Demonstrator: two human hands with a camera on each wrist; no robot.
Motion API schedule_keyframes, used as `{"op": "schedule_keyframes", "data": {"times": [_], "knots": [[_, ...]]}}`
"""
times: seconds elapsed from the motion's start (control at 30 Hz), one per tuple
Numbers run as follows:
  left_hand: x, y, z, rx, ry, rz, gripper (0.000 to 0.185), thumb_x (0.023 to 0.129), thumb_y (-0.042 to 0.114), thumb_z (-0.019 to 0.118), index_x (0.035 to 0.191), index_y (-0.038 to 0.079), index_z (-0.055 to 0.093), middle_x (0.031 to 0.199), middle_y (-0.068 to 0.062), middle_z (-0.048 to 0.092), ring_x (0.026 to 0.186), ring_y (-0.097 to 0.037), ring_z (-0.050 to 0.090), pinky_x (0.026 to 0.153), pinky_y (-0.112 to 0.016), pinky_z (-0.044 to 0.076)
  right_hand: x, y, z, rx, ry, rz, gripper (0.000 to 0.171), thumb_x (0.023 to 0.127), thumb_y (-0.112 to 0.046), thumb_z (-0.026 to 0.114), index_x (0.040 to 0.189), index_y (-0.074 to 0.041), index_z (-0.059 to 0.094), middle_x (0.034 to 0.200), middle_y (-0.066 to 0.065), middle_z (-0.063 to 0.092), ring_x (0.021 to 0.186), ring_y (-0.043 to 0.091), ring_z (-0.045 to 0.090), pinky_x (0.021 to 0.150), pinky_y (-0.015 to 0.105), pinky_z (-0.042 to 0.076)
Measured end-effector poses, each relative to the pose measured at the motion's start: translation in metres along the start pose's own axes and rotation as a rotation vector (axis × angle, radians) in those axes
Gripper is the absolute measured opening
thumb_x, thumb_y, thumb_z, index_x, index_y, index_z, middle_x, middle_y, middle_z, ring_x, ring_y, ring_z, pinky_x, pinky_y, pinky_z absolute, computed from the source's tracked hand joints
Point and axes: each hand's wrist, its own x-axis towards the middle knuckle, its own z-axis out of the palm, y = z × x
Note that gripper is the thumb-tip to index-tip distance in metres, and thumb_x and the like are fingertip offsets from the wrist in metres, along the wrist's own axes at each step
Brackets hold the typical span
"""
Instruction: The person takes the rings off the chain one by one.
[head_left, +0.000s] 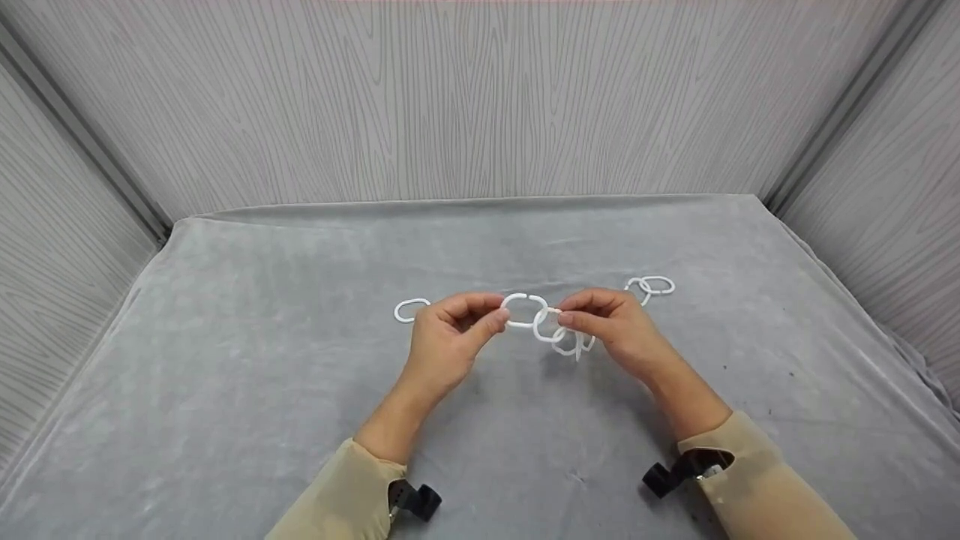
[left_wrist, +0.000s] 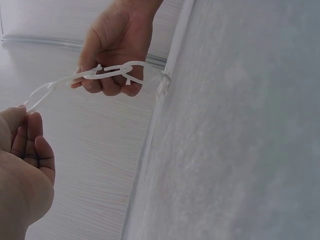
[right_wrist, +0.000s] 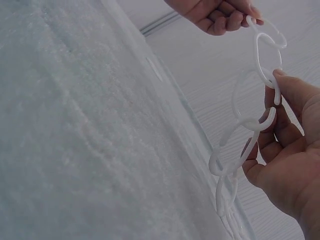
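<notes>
Two hands work a white plastic chain [head_left: 551, 330] above a grey cloth [head_left: 300, 390]. Left hand [head_left: 446, 337] pinches the end ring [head_left: 523, 310] between thumb and curled fingers; the ring is C-shaped, its gap facing away from the person. Right hand [head_left: 615, 326] pinches the next link just right of that ring, fingers curled round it, and the rest of the chain hangs in a bunch below and between the hands, clear of the cloth as far as the head view shows. Hands are near each other, not touching, joined only by the chain.

Right wrist view: chain [right_wrist: 250, 135] runs from the right hand [right_wrist: 285, 150] up to the left hand [right_wrist: 220, 15], lower links dangling off the palm side. Left wrist view: right hand [left_wrist: 115, 50] grips a cluster of links [left_wrist: 117, 72], one link stretching toward the left hand [left_wrist: 22, 165].

One loose ring [head_left: 411, 310] lies on the cloth just left of the left hand. Pair of linked rings [head_left: 651, 286] lies on the cloth just beyond the right hand, farther right.

Beige sleeves [head_left: 352, 495] on both arms, black camera mounts [head_left: 416, 499] at the wrists. Grey wood-grain walls [head_left: 480, 97] behind. No writing or brand readable anywhere.
</notes>
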Motion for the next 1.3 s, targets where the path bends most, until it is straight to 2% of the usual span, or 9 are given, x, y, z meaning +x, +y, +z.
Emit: {"op": "schedule_keyframes", "data": {"times": [0.27,0.53,0.67,0.83,1.17,1.3], "knots": [[0.004,0.002,-0.003,0.030,-0.011,0.011,0.015,0.093,0.003,0.082,0.106,-0.003,0.080,0.089,-0.008,0.076,0.078,-0.016,0.071,0.074,-0.026,0.059,0.001,-0.006,0.002,-0.026,0.011,-0.004,0.020,0.093,0.003,0.077,0.107,0.017,0.073,0.093,0.004,0.077,0.085,0.014,0.067,0.079,0.027,0.055],[0.005,0.013,-0.011,0.085,-0.033,-0.035,0.015,0.093,0.003,0.082,0.107,-0.002,0.081,0.094,-0.007,0.078,0.082,-0.015,0.069,0.074,-0.024,0.057,0.002,-0.010,0.007,-0.046,-0.007,0.013,0.013,0.093,0.005,0.075,0.105,0.011,0.077,0.091,0.000,0.077,0.084,0.014,0.066,0.076,0.031,0.056],[0.011,0.023,-0.014,0.156,-0.102,-0.040,0.014,0.095,0.008,0.081,0.108,0.002,0.082,0.096,-0.005,0.078,0.082,-0.016,0.066,0.073,-0.024,0.054,0.000,-0.013,0.005,-0.051,-0.011,0.022,0.013,0.093,0.003,0.076,0.105,0.009,0.078,0.092,0.004,0.078,0.083,0.014,0.068,0.076,0.030,0.057],[0.020,0.037,-0.018,0.251,-0.220,-0.052,0.013,0.098,0.012,0.078,0.109,0.006,0.082,0.098,-0.002,0.078,0.083,-0.018,0.066,0.071,-0.025,0.052,-0.001,-0.015,0.003,-0.054,-0.038,0.023,0.017,0.093,0.000,0.078,0.107,0.011,0.077,0.095,0.011,0.078,0.083,0.016,0.069,0.075,0.031,0.058],[0.036,0.053,-0.026,0.395,-0.431,-0.079,0.015,0.101,0.015,0.074,0.112,0.007,0.082,0.103,-0.001,0.078,0.089,-0.017,0.069,0.078,-0.030,0.056,-0.001,-0.016,0.007,-0.082,-0.084,0.010,0.017,0.095,-0.002,0.077,0.107,0.010,0.077,0.097,0.005,0.078,0.088,0.015,0.069,0.079,0.032,0.057],[0.041,0.057,-0.029,0.406,-0.493,-0.115,0.016,0.102,0.012,0.072,0.113,0.004,0.081,0.105,-0.002,0.078,0.090,-0.015,0.069,0.082,-0.031,0.057,-0.001,-0.015,0.010,-0.082,-0.107,0.024,0.016,0.095,-0.003,0.077,0.106,0.009,0.078,0.098,0.007,0.078,0.089,0.015,0.069,0.080,0.033,0.058]]}}
